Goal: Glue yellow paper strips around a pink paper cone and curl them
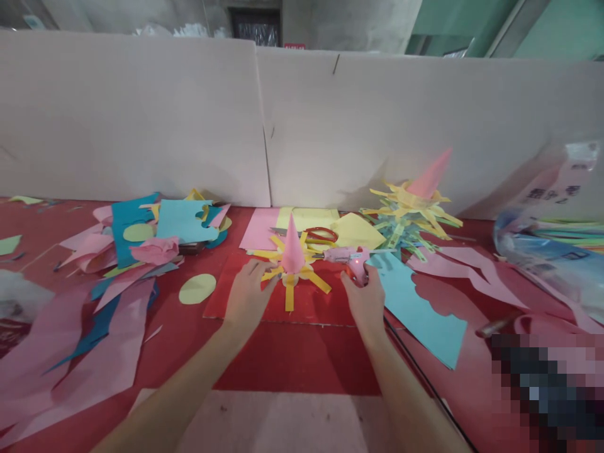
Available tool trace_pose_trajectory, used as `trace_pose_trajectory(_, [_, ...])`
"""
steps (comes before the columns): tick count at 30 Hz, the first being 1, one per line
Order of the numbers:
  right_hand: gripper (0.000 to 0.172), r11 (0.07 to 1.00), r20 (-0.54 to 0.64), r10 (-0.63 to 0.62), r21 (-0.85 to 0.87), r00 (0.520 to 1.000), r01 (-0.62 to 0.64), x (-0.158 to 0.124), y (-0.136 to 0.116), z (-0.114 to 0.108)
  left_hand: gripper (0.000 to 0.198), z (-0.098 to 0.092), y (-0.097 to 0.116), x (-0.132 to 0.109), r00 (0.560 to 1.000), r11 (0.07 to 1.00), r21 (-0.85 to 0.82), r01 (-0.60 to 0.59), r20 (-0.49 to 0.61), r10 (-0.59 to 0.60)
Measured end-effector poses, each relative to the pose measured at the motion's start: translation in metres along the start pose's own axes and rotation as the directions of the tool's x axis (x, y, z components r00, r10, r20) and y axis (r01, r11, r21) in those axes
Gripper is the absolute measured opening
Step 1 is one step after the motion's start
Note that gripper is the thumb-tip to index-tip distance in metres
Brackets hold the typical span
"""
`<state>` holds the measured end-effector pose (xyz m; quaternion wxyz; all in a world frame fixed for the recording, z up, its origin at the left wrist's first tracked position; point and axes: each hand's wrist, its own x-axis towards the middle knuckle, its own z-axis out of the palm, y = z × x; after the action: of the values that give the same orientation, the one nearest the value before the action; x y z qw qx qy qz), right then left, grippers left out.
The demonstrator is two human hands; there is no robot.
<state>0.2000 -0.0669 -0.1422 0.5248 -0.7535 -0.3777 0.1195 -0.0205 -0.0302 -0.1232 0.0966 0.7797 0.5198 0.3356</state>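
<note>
A pink paper cone (293, 248) stands upright on a ring of yellow paper strips (289, 294) that spread outward like rays. My left hand (248, 292) is at the left side of this piece, thumb and fingers closed on one of the strips. In my right hand (365, 296) is a pink hot glue gun (346, 255), its nozzle pointing left toward the strips just right of the cone. Both hands are over a red board (250, 308). Behind the cone lie scissors (323, 234) with red handles, partly hidden by it.
A similar paper piece (410, 201) with a tilted pink cone stands at the back right. Blue paper (425, 308) and pink scraps lie right; a paper pile (182, 220) lies left. A black cord (415, 365) runs beside my right arm. White panels (377, 126) rise behind.
</note>
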Motion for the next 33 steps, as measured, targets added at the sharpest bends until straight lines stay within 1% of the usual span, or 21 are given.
trace_pose_trajectory(2, [0.056,1.0,0.004,0.0,-0.006,1.0,0.0,0.0,0.0,0.0,0.021,0.007,-0.006,-0.009,0.998,0.999,0.034,0.0,0.063,-0.003])
trace_pose_trajectory(5, [0.058,0.999,0.022,-0.014,-0.038,1.0,0.015,-0.001,0.004,0.002,0.026,0.014,-0.011,-0.014,0.99,0.997,0.057,-0.044,0.136,0.036])
trace_pose_trajectory(9, [0.06,0.994,0.051,-0.039,-0.104,0.998,0.044,-0.001,0.009,0.004,0.034,0.017,-0.011,-0.014,0.981,0.995,0.063,-0.084,0.181,0.071])
trace_pose_trajectory(14, [0.059,0.984,0.062,-0.061,-0.164,0.996,0.07,-0.004,0.008,0.006,0.041,0.014,-0.007,-0.014,0.971,0.99,0.131,-0.049,0.238,0.016])
trace_pose_trajectory(17, [0.057,0.971,0.071,-0.11,-0.205,0.991,0.123,-0.006,0.011,0.008,0.044,0.012,-0.006,-0.015,0.964,0.988,0.151,-0.034,0.266,-0.008])
trace_pose_trajectory(19, [0.054,0.947,0.077,-0.192,-0.246,0.978,0.205,-0.007,0.015,0.01,0.045,0.012,-0.006,-0.015,0.961,0.99,0.143,-0.021,0.276,-0.02])
trace_pose_trajectory(22, [0.048,0.89,0.091,-0.335,-0.296,0.938,0.347,-0.007,0.019,0.011,0.046,0.014,-0.007,-0.015,0.961,0.991,0.129,-0.015,0.276,-0.021])
trace_pose_trajectory(24, [0.045,0.858,0.104,-0.39,-0.319,0.915,0.402,-0.007,0.02,0.012,0.047,0.015,-0.008,-0.016,0.963,0.991,0.133,-0.024,0.269,-0.013])
trace_pose_trajectory(27, [0.045,0.843,0.12,-0.401,-0.338,0.908,0.417,-0.008,0.018,0.011,0.046,0.015,-0.009,-0.017,0.965,0.988,0.15,-0.046,0.263,0.005])
trace_pose_trajectory(33, [0.047,0.854,0.112,-0.357,-0.362,0.927,0.373,-0.01,0.012,0.009,0.035,0.013,-0.007,-0.019,0.961,0.975,0.177,-0.131,0.263,0.082])
